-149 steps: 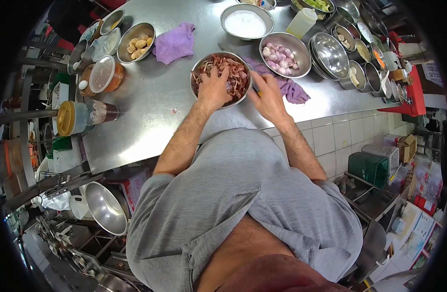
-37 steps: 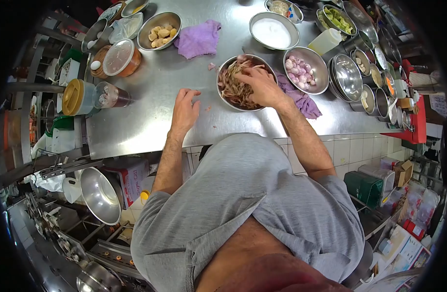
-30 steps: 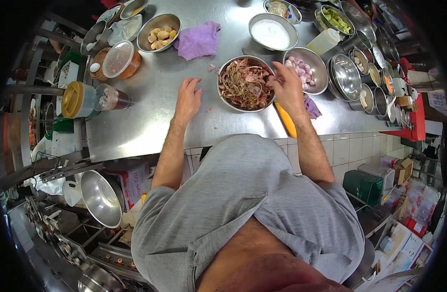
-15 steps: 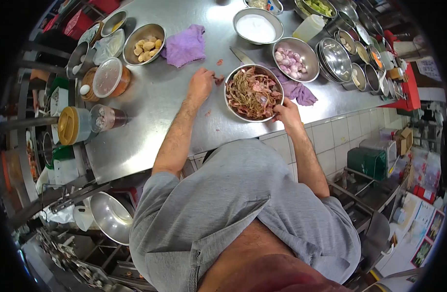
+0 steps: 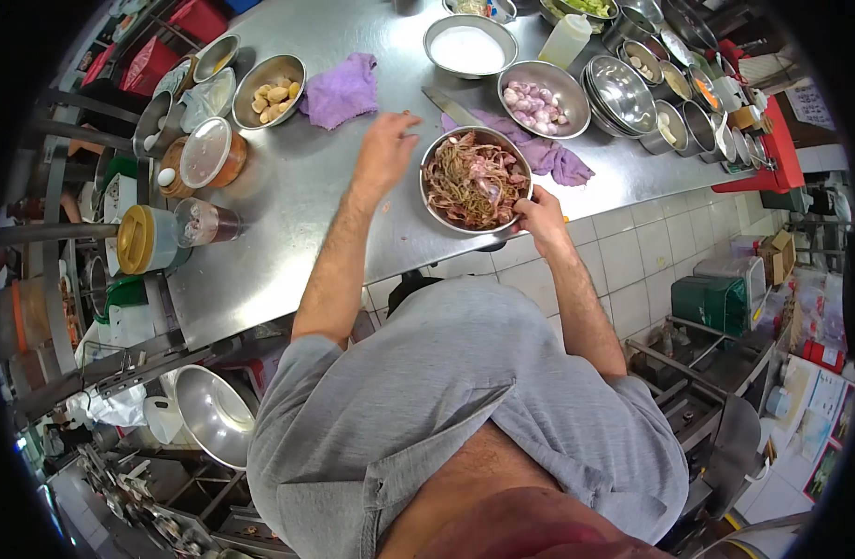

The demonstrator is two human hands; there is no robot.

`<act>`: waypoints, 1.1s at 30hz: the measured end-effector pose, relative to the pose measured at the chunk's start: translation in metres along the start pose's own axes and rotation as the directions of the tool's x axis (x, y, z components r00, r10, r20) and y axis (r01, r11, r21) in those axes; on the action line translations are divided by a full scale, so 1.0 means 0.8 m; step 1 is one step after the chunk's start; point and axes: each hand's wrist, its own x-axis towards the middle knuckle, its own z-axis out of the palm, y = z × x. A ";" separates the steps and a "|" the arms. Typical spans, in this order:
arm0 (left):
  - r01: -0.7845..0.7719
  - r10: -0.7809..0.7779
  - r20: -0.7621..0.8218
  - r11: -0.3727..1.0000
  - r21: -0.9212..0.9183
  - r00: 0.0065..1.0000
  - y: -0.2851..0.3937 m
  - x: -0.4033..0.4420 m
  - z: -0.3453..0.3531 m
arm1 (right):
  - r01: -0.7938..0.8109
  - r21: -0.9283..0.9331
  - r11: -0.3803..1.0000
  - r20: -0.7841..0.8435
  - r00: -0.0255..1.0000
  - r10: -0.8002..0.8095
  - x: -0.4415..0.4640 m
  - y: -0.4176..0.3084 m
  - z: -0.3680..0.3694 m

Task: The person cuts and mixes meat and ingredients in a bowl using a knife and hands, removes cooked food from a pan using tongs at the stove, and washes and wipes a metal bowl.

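A steel bowl (image 5: 433,211) of reddish-brown peelings and stringy roots is by the table's front edge. My right hand (image 5: 542,222) grips its rim at the lower right, thumb uppermost. Left of the bowl, my left hand (image 5: 387,151) reaches over the table with fingers stretched forward and thumb apart. Its fingertips are beside a small reddish scrap (image 5: 407,113); whether they touch it I cannot tell. Just beyond the bowl lies a knife (image 5: 451,107), next to a crumpled purple cloth (image 5: 560,160). A bowl of peeled shallots (image 5: 573,101) stands behind the cloth.
A bowl of white contents (image 5: 471,71) and a squeeze bottle (image 5: 566,42) stand at the back. Stacked steel bowls (image 5: 623,93) are to the right. At left are a purple cloth (image 5: 343,91), a bowl of yellowish pieces (image 5: 293,70) and a lidded tub (image 5: 206,154).
My left hand has moved forward, away from me; the piece of peel it held is no longer in its fingers. My right hand stays on the bowl's rim. The view has shifted slightly.
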 end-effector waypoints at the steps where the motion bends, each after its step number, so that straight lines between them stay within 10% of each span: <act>1: 0.151 -0.152 0.010 0.984 0.100 0.988 -0.016 -0.005 -0.002 | -0.012 -0.009 1.000 0.003 1.000 0.012 -0.004 0.002 -0.008; 9: 0.282 -0.348 0.094 0.867 0.412 0.933 -0.093 -0.028 0.044 | 0.033 0.014 0.999 -0.016 0.999 -0.033 0.001 0.037 -0.036; 13: 0.157 -0.120 -0.120 0.916 0.369 0.985 -0.100 0.005 0.047 | 0.290 -0.401 0.869 -0.355 0.825 -0.440 -0.005 0.021 -0.022; 15: 0.065 0.008 -0.176 0.914 0.401 0.984 -0.115 0.019 0.050 | 0.535 -0.547 0.644 -0.258 0.625 -0.737 -0.022 -0.006 -0.002; 17: 0.026 -0.065 0.077 0.903 0.429 0.995 -0.125 0.033 0.051 | 0.533 -0.445 0.720 -0.117 0.762 -0.637 -0.033 -0.025 0.015; 19: 0.075 -0.118 0.077 0.902 0.425 0.990 -0.132 0.038 0.057 | 0.622 -0.743 0.247 0.179 0.540 -0.823 -0.032 -0.022 0.023; 26: 0.083 -0.118 0.143 0.970 0.228 0.983 -0.111 0.033 0.074 | 0.210 -0.336 0.918 -0.335 0.884 -0.325 -0.031 0.019 0.004; 28: 0.051 -0.113 0.189 0.951 0.305 0.976 -0.109 0.037 0.076 | 0.034 0.097 0.995 -0.195 0.981 -0.015 -0.024 0.029 -0.001; 33: -0.013 -0.146 0.345 0.908 0.419 0.927 -0.093 0.037 0.064 | -0.076 0.231 0.970 0.025 0.997 0.072 -0.027 0.030 0.005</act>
